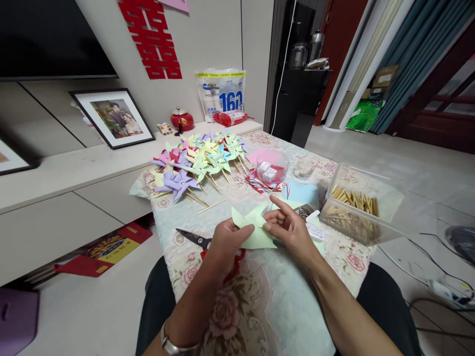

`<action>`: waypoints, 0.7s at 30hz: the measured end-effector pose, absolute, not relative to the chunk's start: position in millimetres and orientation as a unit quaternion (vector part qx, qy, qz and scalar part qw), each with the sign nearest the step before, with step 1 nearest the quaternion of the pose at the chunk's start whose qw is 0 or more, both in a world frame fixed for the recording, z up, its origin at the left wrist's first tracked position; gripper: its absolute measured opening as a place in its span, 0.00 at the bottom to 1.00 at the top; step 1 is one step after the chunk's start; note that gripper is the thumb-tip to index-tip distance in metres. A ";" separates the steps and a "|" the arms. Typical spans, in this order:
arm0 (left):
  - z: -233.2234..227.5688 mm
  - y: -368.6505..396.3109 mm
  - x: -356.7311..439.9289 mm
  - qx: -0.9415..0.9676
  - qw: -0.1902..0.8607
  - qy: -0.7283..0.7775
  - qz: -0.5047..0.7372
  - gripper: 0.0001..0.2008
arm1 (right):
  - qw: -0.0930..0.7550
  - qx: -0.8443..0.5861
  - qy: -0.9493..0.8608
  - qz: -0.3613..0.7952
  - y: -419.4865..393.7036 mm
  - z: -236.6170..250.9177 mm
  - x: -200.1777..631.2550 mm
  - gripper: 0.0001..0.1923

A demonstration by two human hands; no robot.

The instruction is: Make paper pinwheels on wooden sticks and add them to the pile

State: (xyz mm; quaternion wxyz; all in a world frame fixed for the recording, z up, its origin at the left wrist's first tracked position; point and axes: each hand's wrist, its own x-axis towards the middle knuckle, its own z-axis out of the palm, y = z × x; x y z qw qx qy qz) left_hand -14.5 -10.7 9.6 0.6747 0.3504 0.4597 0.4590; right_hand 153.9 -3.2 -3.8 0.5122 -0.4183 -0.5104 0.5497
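A light green paper pinwheel [261, 240], partly folded, is held up over the front of the table. My left hand [230, 241] pinches its left side between thumb and fingers. At its right side my right hand [291, 228] grips the folded paper near the middle, with the index finger raised. Red-handled scissors [196, 238] lie beneath my left hand, blades pointing to the far left. Beyond my hands lies a pile of finished paper pinwheels [202, 160] on sticks, with a loose wooden stick [211, 206] in front of it.
A clear plastic box [351, 227] of short wooden sticks [356, 200] stands at the right. Blue paper sheets [302, 192], a round clear container [272, 168] and a small glass dish [304, 169] sit behind my right hand. A small white box [315, 231] lies beside it.
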 end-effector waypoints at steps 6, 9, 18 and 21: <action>15.4 -0.5 -33.1 0.337 0.685 0.433 0.480 0.19 | 0.546 -0.411 -0.634 0.361 -2.6 -8.5 157.1 0.25; 19.9 1.9 -35.9 0.337 0.692 0.426 0.476 0.17 | 0.527 -0.375 -0.695 0.313 -5.1 -5.1 158.0 0.13; 15.1 5.7 -37.3 0.362 0.685 0.455 0.439 0.17 | 0.466 -0.321 -0.775 0.282 -8.6 -0.6 155.8 0.07; 14.6 5.0 -36.5 0.370 0.678 0.469 0.429 0.16 | 0.460 -0.313 -0.783 0.279 -8.1 -0.9 155.3 0.06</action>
